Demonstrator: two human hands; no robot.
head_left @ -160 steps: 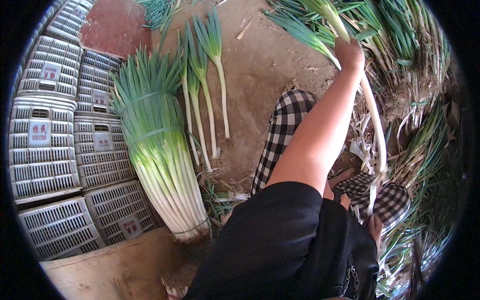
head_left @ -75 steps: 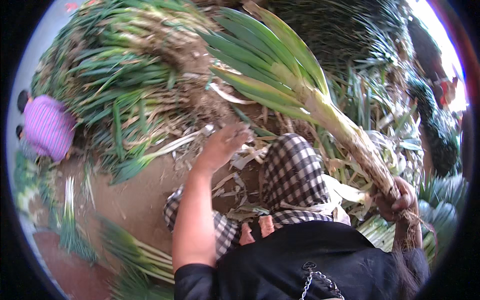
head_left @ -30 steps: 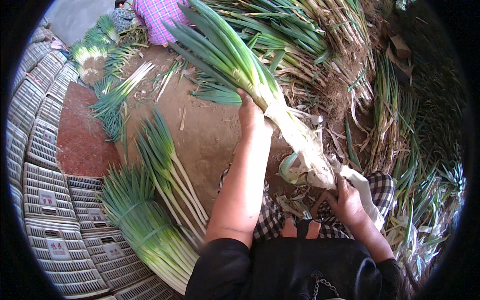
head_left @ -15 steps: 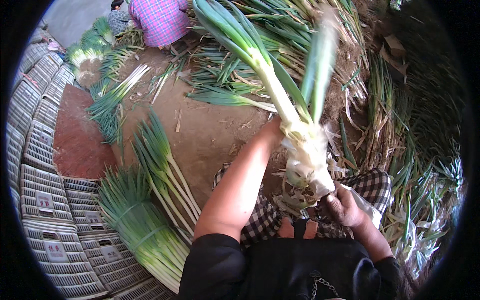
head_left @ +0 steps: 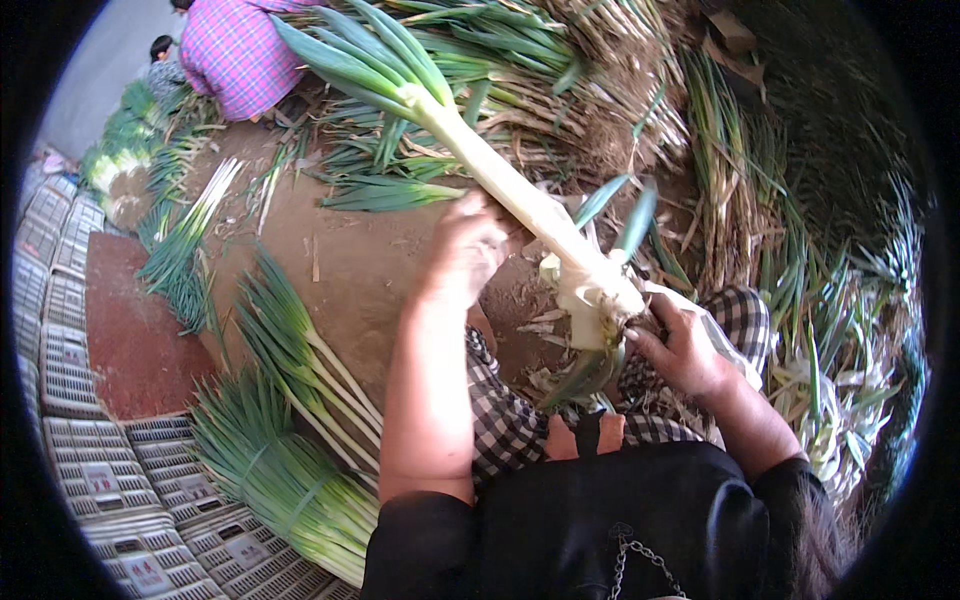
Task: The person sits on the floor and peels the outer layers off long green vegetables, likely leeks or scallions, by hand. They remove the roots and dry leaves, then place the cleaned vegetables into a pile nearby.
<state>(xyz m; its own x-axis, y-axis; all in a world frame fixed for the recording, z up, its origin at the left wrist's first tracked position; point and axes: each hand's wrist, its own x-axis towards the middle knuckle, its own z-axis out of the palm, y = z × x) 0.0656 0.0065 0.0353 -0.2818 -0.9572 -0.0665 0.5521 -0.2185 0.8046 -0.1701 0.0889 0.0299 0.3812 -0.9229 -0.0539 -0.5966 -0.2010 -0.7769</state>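
Observation:
One thick green onion (head_left: 520, 205) slants across the middle, its green leaves up and to the left, its root end low and to the right. My right hand (head_left: 682, 345) is closed on its root end, thumb and fingers at the roots. Peeled outer layers and leaf pieces (head_left: 590, 370) hang about that end, over my lap. Beside the white stalk is my left hand (head_left: 465, 245). Its fingers are smeared by motion, so whether they grip the stalk does not show.
At my left lie a tied bundle of green onions (head_left: 290, 480) and several loose ones (head_left: 310, 345). Stacked plastic crates (head_left: 150, 500) line the left edge. A large heap of unpeeled onions (head_left: 560, 90) lies ahead, with peelings (head_left: 820, 420) at my right. People in a plaid shirt (head_left: 240, 60) and grey clothing (head_left: 165, 75) work far left.
The thick onion has tilted further left, and leaf layers at its root end have come down towards my lap. My left hand has moved left from the stalk's base. The view has shifted.

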